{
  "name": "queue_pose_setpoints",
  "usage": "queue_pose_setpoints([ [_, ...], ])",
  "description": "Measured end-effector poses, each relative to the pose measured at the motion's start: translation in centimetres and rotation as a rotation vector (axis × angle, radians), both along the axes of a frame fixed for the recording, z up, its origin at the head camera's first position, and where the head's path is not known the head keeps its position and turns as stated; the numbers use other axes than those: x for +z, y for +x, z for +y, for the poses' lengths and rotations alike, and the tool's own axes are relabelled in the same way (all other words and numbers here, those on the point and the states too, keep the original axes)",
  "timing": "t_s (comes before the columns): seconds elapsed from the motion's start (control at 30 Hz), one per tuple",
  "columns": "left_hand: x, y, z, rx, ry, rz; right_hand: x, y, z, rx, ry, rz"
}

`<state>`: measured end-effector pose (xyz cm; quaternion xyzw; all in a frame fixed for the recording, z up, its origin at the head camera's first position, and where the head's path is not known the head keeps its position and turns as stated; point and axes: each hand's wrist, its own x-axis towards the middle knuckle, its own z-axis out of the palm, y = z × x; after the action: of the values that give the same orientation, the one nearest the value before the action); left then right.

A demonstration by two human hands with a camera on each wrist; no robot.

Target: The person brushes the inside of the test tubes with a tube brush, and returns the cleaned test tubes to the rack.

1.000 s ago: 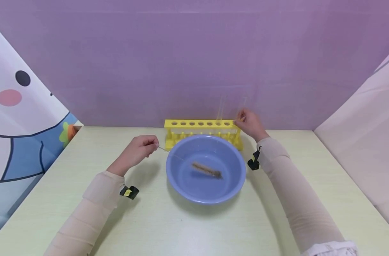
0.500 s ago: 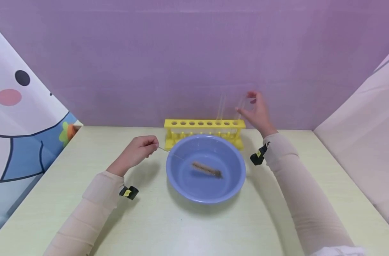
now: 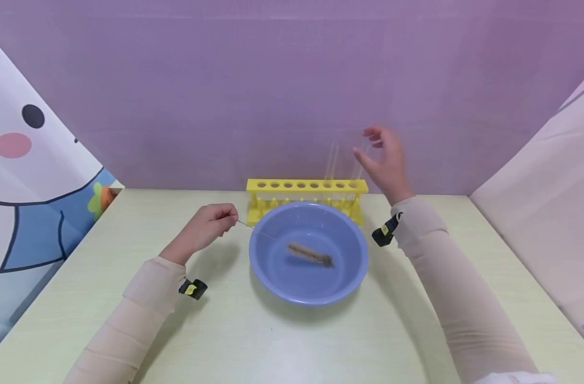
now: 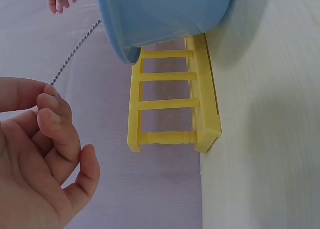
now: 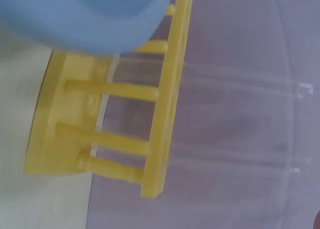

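My left hand (image 3: 206, 226) pinches the twisted wire handle (image 4: 75, 53) of a test tube brush between thumb and forefinger. The brown bristle head (image 3: 311, 254) slants down inside a blue basin (image 3: 309, 301). Behind the basin stands a yellow test tube rack (image 3: 288, 185), partly hidden by it. Toward the rack's right end, two clear glass test tubes (image 3: 331, 160) stand upright in its holes. My right hand (image 3: 389, 166) is at the upper end of the rightmost tube (image 3: 358, 169), thumb and fingers spread apart. In the right wrist view only a sliver of a fingertip shows.
The pale wooden table (image 3: 292, 346) bears the basin and rack. A purple cloth backdrop (image 3: 292, 96) rises close behind the rack. At the left is a printed cartoon panel (image 3: 37, 176), at the right a pale cloth (image 3: 551, 186).
My right hand has let go of the rightmost test tube near the rack's top, spread its fingers and risen to the tube's upper end. The tube now sits lower. My left hand stays still.
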<state>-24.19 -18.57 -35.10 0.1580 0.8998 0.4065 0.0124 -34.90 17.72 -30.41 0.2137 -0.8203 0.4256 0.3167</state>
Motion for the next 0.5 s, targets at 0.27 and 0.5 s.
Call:
queue_pose_setpoints([
  [0.27,-0.2,0.0,0.0,0.001,0.01,0.001,0.0,0.4,-2.3,0.067,-0.016,-0.154],
  [0.5,-0.5,-0.1,0.0,-0.001,0.008,-0.002,-0.5,-0.1,-3.3,0.068,-0.017,-0.363],
])
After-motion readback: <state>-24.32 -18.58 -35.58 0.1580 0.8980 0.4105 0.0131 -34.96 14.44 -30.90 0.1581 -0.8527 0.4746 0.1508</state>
